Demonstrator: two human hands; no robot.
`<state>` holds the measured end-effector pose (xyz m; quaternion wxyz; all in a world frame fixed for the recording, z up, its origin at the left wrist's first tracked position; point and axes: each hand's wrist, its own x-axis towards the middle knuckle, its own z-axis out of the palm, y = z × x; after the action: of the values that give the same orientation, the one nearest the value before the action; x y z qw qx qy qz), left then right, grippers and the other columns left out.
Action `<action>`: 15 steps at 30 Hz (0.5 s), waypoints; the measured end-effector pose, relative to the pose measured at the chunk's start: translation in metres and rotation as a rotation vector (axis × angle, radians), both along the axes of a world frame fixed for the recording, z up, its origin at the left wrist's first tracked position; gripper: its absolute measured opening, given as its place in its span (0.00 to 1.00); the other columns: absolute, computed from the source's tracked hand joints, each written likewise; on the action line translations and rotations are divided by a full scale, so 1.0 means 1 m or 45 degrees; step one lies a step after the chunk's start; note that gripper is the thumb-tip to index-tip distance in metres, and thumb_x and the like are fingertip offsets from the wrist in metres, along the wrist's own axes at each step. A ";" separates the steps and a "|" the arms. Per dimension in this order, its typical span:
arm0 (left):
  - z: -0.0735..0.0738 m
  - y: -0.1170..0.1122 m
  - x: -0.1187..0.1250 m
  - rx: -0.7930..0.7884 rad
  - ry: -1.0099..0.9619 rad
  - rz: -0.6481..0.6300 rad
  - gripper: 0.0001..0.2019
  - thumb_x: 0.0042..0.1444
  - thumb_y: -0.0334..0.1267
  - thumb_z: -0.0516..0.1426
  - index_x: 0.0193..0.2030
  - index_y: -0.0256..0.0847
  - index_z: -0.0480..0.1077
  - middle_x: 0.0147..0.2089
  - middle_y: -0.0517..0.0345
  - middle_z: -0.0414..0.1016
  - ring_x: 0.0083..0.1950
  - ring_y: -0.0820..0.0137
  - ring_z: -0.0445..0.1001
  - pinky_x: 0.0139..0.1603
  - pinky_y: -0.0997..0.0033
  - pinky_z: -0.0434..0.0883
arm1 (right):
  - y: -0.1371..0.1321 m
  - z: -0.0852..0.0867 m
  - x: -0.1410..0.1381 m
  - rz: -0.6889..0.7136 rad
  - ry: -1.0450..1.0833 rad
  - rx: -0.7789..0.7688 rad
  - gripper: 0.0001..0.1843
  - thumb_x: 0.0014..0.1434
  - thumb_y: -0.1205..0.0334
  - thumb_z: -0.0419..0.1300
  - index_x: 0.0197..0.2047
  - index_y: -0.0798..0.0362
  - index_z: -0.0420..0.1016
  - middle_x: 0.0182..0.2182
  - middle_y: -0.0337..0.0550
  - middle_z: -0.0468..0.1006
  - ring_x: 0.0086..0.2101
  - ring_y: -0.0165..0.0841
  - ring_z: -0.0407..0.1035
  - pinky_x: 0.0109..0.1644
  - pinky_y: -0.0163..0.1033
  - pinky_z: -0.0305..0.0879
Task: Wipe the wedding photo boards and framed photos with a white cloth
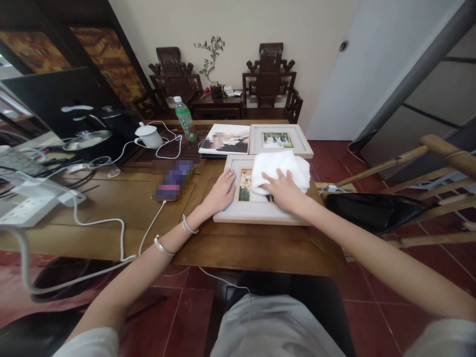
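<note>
A pale wooden picture frame (pixel 238 214) lies flat on the wooden table (pixel 238 248) in front of me. My left hand (pixel 222 192) rests flat on the frame's left border, fingers stretched out. My right hand (pixel 283 188) presses a white cloth (pixel 282 168) onto the frame's glass, its fingers spread over the cloth's near edge. The cloth covers most of the photo in the frame. Behind it lie a second pale frame (pixel 279 140) and an unframed photo print (pixel 225 139).
A phone (pixel 173 180) on a white cable lies left of the frame. Farther left are a white power strip (pixel 26 206), cables, a white lidded cup (pixel 148 135) and a green bottle (pixel 185 119). Dark carved chairs (pixel 269 79) stand at the wall. A wooden chair (pixel 427 198) with a black bag (pixel 372 210) stands to the right.
</note>
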<state>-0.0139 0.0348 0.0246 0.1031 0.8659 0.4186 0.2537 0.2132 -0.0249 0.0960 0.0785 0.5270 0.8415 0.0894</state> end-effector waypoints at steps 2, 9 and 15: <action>-0.001 0.000 0.000 0.021 -0.017 0.003 0.24 0.64 0.37 0.44 0.64 0.28 0.61 0.67 0.38 0.60 0.72 0.55 0.50 0.71 0.47 0.51 | -0.033 0.010 -0.006 -0.021 0.005 -0.156 0.36 0.51 0.80 0.50 0.60 0.45 0.71 0.66 0.45 0.59 0.59 0.64 0.55 0.54 0.70 0.59; -0.001 0.000 -0.001 0.036 -0.005 -0.014 0.24 0.64 0.37 0.44 0.64 0.29 0.60 0.67 0.39 0.60 0.72 0.56 0.50 0.71 0.48 0.51 | -0.097 0.031 -0.022 0.170 0.162 -0.316 0.35 0.50 0.78 0.49 0.59 0.47 0.71 0.65 0.45 0.62 0.58 0.60 0.60 0.51 0.63 0.66; -0.005 0.003 -0.002 0.044 -0.028 -0.037 0.23 0.64 0.35 0.44 0.64 0.32 0.61 0.67 0.41 0.61 0.72 0.56 0.50 0.71 0.45 0.51 | -0.031 0.004 -0.013 0.035 0.200 -0.242 0.41 0.49 0.81 0.48 0.65 0.46 0.63 0.69 0.43 0.52 0.65 0.61 0.45 0.60 0.72 0.51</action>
<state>-0.0161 0.0375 0.0199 0.0964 0.8707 0.4004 0.2689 0.2007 -0.0563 0.0999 0.0606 0.5111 0.8568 -0.0313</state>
